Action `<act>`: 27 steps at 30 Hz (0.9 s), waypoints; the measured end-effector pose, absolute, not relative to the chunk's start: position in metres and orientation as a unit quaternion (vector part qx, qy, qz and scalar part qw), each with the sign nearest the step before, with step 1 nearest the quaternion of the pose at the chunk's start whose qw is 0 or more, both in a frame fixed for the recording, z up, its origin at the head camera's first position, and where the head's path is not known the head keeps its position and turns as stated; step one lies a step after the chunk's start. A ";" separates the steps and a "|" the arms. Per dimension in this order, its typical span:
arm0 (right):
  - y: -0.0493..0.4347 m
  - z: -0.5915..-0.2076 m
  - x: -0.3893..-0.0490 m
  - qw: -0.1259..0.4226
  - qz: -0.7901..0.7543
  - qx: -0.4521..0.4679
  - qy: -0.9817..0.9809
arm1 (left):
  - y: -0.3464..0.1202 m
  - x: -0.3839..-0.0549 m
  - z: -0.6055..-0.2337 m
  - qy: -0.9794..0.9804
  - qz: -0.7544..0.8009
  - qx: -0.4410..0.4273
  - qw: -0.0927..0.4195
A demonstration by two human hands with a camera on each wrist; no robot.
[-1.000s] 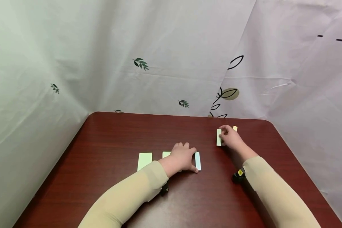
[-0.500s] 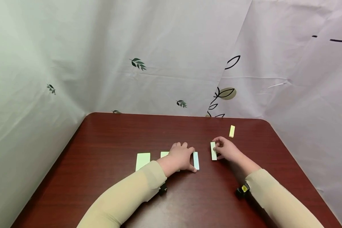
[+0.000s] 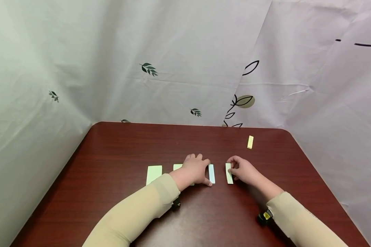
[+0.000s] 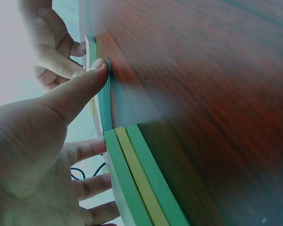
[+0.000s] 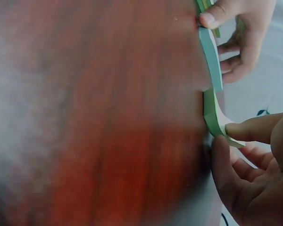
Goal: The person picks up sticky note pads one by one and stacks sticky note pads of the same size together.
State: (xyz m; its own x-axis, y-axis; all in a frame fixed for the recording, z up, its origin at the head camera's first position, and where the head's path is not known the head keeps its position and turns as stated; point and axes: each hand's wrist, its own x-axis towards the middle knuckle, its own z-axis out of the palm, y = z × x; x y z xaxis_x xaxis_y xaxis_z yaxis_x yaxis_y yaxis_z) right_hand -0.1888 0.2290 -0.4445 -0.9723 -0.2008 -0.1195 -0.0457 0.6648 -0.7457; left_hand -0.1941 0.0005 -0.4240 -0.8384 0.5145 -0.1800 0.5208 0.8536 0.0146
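My left hand [image 3: 194,171] lies low over the table, its thumb and index finger at the two ends of a narrow blue sticky-note pad [image 3: 211,174]. In the left wrist view the thumb tip presses the near end of that pad. Beside it is a layered green and yellow block [image 4: 144,176], partly covered by the hand in the head view. Thumb and fingers of my right hand [image 3: 245,172] pinch a narrow pale green sticky-note pad [image 3: 229,174], just right of the blue one. In the right wrist view this green pad [image 5: 212,113] looks bent.
A wider pale green pad [image 3: 154,174] lies left of my left hand, partly hidden by the sleeve. Farther back on the right sits a small yellow pad [image 3: 250,142]. The dark red table [image 3: 136,144] meets patterned white curtains [image 3: 173,68] behind and at the sides.
My right hand has brought the narrow green pad from the back right toward the front and left, close to the blue pad. The yellow pad is now uncovered. My left hand stays in place.
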 end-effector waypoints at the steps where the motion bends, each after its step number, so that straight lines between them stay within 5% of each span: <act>1: 0.229 -0.445 -0.188 0.091 -0.389 -0.076 0.914 | 0.000 -0.194 -0.424 0.958 -0.018 0.270 0.090; 27: 0.225 -0.444 -0.186 0.075 -0.256 -0.129 0.955 | 0.001 -0.193 -0.423 0.960 -0.020 0.266 0.090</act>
State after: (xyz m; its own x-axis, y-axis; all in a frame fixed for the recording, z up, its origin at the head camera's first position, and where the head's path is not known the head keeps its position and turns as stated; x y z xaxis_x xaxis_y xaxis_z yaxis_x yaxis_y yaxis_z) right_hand -0.1864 0.2253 -0.4435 -0.9551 -0.2857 -0.0779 -0.2084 0.8352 -0.5089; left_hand -0.1933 0.0009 -0.4235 -0.8427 0.5065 -0.1825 0.5136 0.8580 0.0093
